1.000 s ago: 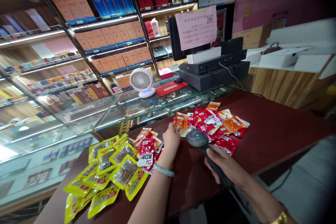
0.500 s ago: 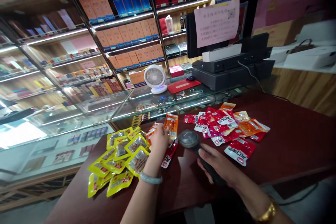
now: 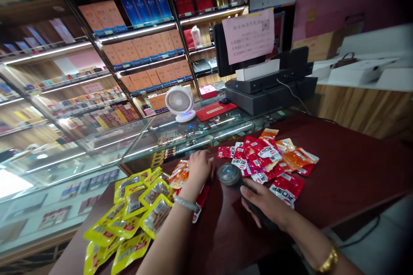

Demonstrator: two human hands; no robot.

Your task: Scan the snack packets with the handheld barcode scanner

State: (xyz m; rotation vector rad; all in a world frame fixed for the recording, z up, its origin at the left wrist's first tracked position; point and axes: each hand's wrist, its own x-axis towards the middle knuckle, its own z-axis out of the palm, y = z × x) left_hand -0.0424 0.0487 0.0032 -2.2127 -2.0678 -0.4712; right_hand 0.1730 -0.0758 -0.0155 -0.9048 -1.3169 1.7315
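Observation:
My right hand [image 3: 263,202] is wrapped around the handle of a black handheld barcode scanner [image 3: 229,175], its head pointing forward above the dark red tabletop. Bent fingers and a turned-down palm show on my left hand [image 3: 199,168], which lies low at the table's far edge; whatever is under it is hidden. Just left of that hand are orange snack packets [image 3: 179,173], and a red packet [image 3: 202,202] shows partly below the wrist. Yellow snack packets [image 3: 157,212] are piled to the left of my forearm. Red and orange snack packets [image 3: 262,150] form a heap beyond the scanner.
A glass display counter [image 3: 142,139] borders the table's far side. On it stand a small white fan [image 3: 180,101], a red mat [image 3: 215,111] and a black register [image 3: 271,94] with a paper-covered screen [image 3: 248,36]. Lit shelves of boxes [image 3: 142,51] line the wall.
The view has shifted, so most things sit farther left. My left hand has come over the spot of the upright orange packet, which is now hidden. The scanner's top now shows a blue light.

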